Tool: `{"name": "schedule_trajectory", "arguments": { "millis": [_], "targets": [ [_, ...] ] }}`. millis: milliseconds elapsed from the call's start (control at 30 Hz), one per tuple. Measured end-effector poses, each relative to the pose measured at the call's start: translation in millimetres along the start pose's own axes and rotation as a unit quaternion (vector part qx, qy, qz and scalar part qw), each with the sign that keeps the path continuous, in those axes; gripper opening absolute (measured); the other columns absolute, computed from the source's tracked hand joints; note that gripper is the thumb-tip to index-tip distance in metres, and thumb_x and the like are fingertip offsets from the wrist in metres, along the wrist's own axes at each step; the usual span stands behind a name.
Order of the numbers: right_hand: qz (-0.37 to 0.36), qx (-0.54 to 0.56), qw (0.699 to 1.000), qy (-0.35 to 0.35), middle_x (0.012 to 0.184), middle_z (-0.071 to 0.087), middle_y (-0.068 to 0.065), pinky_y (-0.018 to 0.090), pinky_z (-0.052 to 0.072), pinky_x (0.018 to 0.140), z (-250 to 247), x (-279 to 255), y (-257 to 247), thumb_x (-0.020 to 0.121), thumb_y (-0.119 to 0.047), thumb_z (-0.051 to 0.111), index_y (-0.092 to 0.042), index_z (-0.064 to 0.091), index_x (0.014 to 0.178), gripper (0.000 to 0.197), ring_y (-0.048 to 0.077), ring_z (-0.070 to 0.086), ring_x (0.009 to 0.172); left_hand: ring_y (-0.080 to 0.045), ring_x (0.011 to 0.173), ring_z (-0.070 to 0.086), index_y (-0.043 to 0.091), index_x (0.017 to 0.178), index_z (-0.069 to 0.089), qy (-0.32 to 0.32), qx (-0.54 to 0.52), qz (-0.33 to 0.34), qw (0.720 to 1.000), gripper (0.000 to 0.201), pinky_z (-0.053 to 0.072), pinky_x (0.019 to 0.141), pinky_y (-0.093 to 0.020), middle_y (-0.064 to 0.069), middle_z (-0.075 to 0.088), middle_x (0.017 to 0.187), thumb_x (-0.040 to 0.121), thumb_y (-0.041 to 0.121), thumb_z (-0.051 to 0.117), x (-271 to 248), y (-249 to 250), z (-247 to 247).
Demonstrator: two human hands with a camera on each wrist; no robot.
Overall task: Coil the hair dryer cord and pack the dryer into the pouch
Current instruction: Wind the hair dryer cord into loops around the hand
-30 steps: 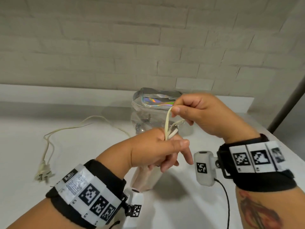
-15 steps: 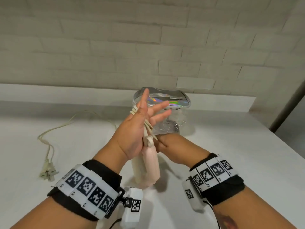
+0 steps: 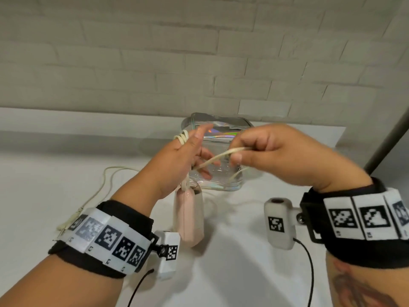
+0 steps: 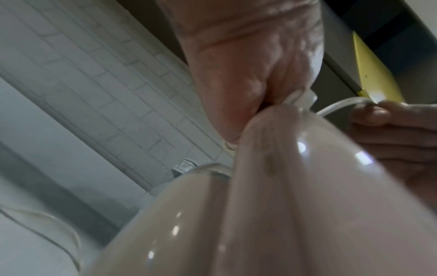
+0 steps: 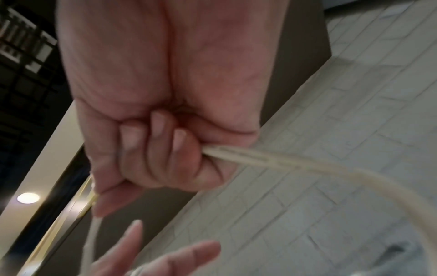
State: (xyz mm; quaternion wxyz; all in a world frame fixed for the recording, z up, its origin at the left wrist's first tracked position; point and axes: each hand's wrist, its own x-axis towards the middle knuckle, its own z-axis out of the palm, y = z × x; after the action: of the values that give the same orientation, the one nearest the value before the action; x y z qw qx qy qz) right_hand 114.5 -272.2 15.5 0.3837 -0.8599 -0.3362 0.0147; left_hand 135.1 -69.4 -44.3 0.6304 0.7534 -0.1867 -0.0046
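A pink hair dryer (image 3: pixel 189 218) hangs upright just under my left hand (image 3: pixel 194 149); whether it touches the table I cannot tell. Several loops of its cream cord (image 3: pixel 182 138) are wound round that hand, whose fingers are straight. To the right, at the same height, my right hand (image 3: pixel 239 151) pinches the cord (image 3: pixel 219 157); the right wrist view shows the strand (image 5: pixel 283 160) leaving its curled fingers (image 5: pixel 153 149). Behind both hands stands the clear iridescent pouch (image 3: pixel 230 187), its top open. The dryer (image 4: pixel 283 205) fills the left wrist view.
The loose cord (image 3: pixel 106 180) trails left over the white table (image 3: pixel 243 273) to the plug (image 3: pixel 68 222), which is partly hidden by my left wristband. A brick wall (image 3: pixel 199 63) and a ledge close the back. A dark post (image 3: pixel 389 138) stands at the right.
My right hand rose from beneath the left hand to its right, drawing a length of cord with it. The left hand stayed raised with the loops on it.
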Motion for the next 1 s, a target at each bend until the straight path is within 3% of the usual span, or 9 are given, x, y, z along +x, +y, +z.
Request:
{"name": "schedule_trajectory", "arguments": {
  "millis": [133,300,400,500,600,667,767,900,1000],
  "targets": [
    [-0.041,0.117,0.99,0.072,0.062,0.056,-0.012,0.009,0.037,0.057,-9,4,0,0.08,-0.014,0.069,-0.011,0.067,0.079,0.004,-0.001,0.046,0.056,-0.016,0.036,0.045,0.023,0.098,0.07,-0.114,-0.027,-0.013,0.993,0.067,0.048,0.067,-0.048,-0.005,0.065,0.06,0.075,0.078,0.042,-7,9,12],
    [-0.032,0.186,0.971,0.149,0.064,0.051,0.002,0.015,0.038,0.056,4,17,18,0.064,-0.012,0.078,-0.01,0.061,0.071,0.018,0.011,0.042,0.061,-0.004,0.03,0.039,0.01,0.079,0.067,-0.229,0.015,-0.005,0.973,0.03,0.036,0.037,-0.018,-0.009,0.054,0.051,0.088,0.036,0.055,-23,19,36],
    [0.011,0.207,0.968,0.143,0.068,0.054,0.007,0.018,0.04,0.059,20,23,31,0.069,-0.018,0.074,-0.011,0.062,0.071,0.014,0.015,0.045,0.065,-0.009,0.033,0.037,0.005,0.094,0.069,-0.27,0.004,0.012,0.963,0.037,0.058,0.077,-0.028,-0.015,0.054,0.054,0.1,0.028,0.042,-29,15,45],
    [0.098,0.217,0.968,0.084,0.059,0.059,-0.003,0.028,0.043,0.061,51,28,38,0.077,-0.02,0.067,-0.011,0.063,0.069,0.013,0.009,0.052,0.058,-0.009,0.037,0.044,0.018,0.117,0.068,-0.231,-0.009,0.042,0.972,0.04,0.049,0.101,-0.043,-0.012,0.063,0.06,0.102,0.033,0.033,-29,12,48],
    [0.252,-0.024,0.962,-0.097,0.056,0.062,0.022,0.041,0.043,0.088,76,9,44,0.085,-0.009,0.039,0.009,0.062,0.076,0.031,0.008,0.065,0.076,-0.013,0.051,0.061,0.032,0.132,0.054,-0.16,-0.031,0.06,0.985,0.045,0.054,0.084,-0.033,-0.009,0.073,0.082,0.098,0.046,0.027,-27,11,48],
    [0.161,-0.085,0.976,-0.122,0.059,0.051,0.023,0.028,0.049,0.072,99,-6,55,0.087,-0.013,0.034,0.011,0.055,0.078,0.033,0.003,0.06,0.066,-0.014,0.072,0.071,0.044,0.135,0.046,-0.109,-0.052,0.051,0.991,0.048,0.051,0.067,-0.02,-0.002,0.076,0.097,0.092,0.054,0.026,-25,9,47],
    [0.157,0.145,0.977,0.017,0.052,0.049,-0.011,0.019,0.037,0.054,75,10,55,0.094,-0.022,0.05,-0.013,0.059,0.07,0.027,0.005,0.042,0.05,-0.014,0.093,0.073,0.045,0.141,0.037,-0.016,-0.122,0.027,0.992,0.052,0.052,0.057,-0.023,-0.001,0.074,0.109,0.09,0.055,0.027,-19,7,45],
    [0.113,-0.009,0.993,-0.04,0.051,0.043,-0.008,0.024,0.037,0.057,69,8,63,0.092,-0.037,0.052,-0.021,0.063,0.066,0.033,0.009,0.041,0.051,-0.012,0.098,0.072,0.037,0.147,0.03,0.089,-0.119,0.047,0.988,0.056,0.047,0.095,-0.033,0.002,0.075,0.109,0.094,0.053,0.028,-6,-3,33],
    [0.132,-0.016,0.99,-0.039,0.053,0.042,-0.005,0.026,0.034,0.055,52,-1,70,0.09,-0.039,0.055,-0.022,0.063,0.065,0.031,0.011,0.039,0.052,-0.011,0.098,0.072,0.031,0.149,0.027,0.133,-0.108,0.046,0.984,0.05,0.047,0.089,-0.029,0.0,0.074,0.107,0.101,0.044,0.024,-1,-8,19]
  ]
}}
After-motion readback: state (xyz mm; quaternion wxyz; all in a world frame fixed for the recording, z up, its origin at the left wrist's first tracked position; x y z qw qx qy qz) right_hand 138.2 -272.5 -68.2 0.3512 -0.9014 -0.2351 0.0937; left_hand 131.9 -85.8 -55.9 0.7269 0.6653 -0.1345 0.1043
